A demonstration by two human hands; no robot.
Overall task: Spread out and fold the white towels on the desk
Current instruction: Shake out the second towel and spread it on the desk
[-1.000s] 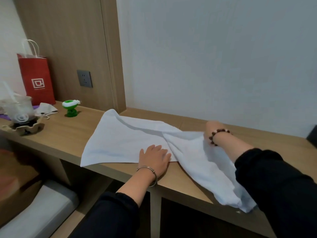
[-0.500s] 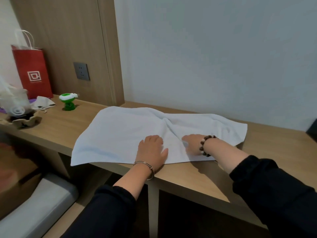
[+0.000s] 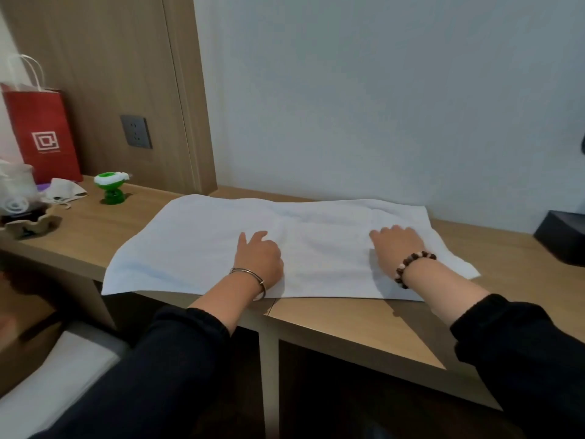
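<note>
Pressing on the towel [image 3: 196,248] spread across the bench [image 3: 348,324], the left hand [image 3: 259,258] and right hand [image 3: 394,248] are flattening it for folding, each grip relaxed, clasping nothing.

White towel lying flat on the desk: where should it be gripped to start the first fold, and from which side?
Probably the near left corner of the white towel, pinched from the desk's front edge. It seems to overhang there, so fingers can slip beneath. Elsewhere the cloth lies flat on the wood.
</note>
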